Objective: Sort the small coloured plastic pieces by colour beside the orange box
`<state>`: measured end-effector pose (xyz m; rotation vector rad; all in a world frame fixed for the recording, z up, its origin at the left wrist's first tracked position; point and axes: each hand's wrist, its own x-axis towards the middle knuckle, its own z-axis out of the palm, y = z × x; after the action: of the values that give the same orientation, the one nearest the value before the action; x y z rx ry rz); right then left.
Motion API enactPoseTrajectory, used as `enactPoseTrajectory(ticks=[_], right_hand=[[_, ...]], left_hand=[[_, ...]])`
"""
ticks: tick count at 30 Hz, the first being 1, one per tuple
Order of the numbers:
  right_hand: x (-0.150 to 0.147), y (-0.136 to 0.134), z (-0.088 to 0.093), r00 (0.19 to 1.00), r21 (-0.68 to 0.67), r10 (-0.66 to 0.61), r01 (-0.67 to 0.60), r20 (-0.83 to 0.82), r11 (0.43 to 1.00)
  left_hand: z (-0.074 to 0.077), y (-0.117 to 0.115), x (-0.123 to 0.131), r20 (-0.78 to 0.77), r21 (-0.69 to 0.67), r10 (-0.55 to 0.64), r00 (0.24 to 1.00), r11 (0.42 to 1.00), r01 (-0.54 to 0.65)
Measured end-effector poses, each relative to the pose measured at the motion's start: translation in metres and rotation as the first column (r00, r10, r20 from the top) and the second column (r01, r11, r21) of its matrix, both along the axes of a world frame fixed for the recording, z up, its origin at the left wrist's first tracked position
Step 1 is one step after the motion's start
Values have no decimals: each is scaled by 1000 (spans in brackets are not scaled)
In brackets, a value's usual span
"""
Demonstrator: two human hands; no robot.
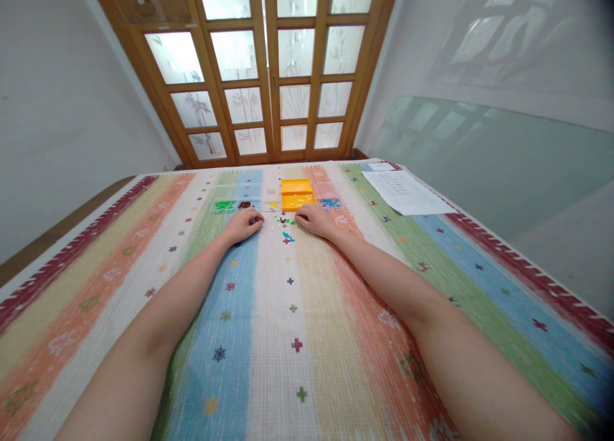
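My left hand [245, 225] rests on the cloth with its fingers curled in toward the thumb; anything between them is too small to make out. Opposite it, my right hand [313, 220] is curled as well, its fingertips hidden, just in front of an open orange-yellow box [297, 186] with white pieces inside. Between both hands lie loose small pieces: blue ones [288, 236], green ones [292, 222] and a few dark ones. Behind my left hand are clear trays holding green pieces [224, 206], dark red pieces [244, 205] and yellow pieces [273, 206].
Blue pieces [330, 203] sit in a clear tray right of the orange-yellow box. A printed white sheet [407, 192] lies at the table's far right. The striped tablecloth [273, 351] covers the table, with a glass-paned wooden door [272, 108] beyond its far edge.
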<state>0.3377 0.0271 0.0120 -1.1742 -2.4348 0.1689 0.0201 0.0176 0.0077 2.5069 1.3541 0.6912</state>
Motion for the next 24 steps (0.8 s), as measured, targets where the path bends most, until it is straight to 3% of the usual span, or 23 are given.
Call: enactPoseTrajectory(ticks=[24], right_hand=[[1,4,-3,1000,-13,24,-24,-6,1000]], left_hand=[[-3,1,2,-45,61,-1,999,998,4]])
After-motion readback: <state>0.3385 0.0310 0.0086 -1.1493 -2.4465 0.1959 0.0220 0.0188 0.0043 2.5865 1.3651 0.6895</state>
